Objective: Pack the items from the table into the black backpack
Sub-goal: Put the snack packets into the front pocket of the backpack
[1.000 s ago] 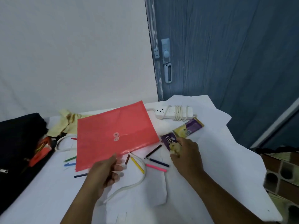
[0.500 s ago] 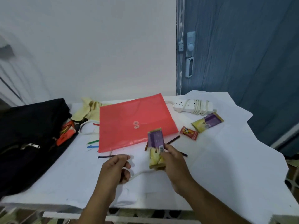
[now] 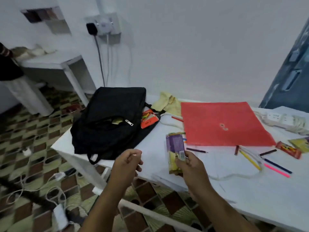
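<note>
While the right hand pinches a purple and yellow snack packet upright between thumb and fingers above the near edge of the white table, the left hand hovers beside it, fingers loosely curled and holding nothing. At the table's left end lies the black backpack, its front pocket unzipped with the zipper pull showing, and an orange pencil case sits in the opening at its right side. Behind that lies a crumpled yellow cloth. A red document envelope lies flat mid-table, with a white power strip to its right. Loose coloured pencils are scattered near the envelope's front edge, close to a small red candy wrapper and a second yellow packet at the frame's right edge.
</note>
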The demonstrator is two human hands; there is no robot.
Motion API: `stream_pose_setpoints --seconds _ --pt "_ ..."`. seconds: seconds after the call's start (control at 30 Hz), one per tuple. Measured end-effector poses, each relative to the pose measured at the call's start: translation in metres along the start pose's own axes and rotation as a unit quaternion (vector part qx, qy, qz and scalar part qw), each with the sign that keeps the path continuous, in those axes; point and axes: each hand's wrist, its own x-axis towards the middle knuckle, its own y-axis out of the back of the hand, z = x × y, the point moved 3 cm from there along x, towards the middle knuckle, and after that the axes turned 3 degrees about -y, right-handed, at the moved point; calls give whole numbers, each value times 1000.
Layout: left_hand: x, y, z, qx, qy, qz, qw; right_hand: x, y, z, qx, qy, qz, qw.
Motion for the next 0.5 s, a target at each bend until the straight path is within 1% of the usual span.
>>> stream_pose_setpoints --seconds 0.07,0.17,0.33,0.4,0.5 --pt "6 42 -5 20 -14 18 1000 -1 -38 -2 0 6 -24 1000" --pt "18 87 -10 47 -28 43 998 0 -80 -7 -17 15 -38 999" --pt "49 134 -14 88 -46 70 993 20 -135 -20 -19 30 -42 998" --pt "67 146 -14 149 -74 83 983 32 -155 -25 -13 31 -61 998" --pt "104 159 -19 271 -132 89 949 53 -180 -31 0 11 -73 997"
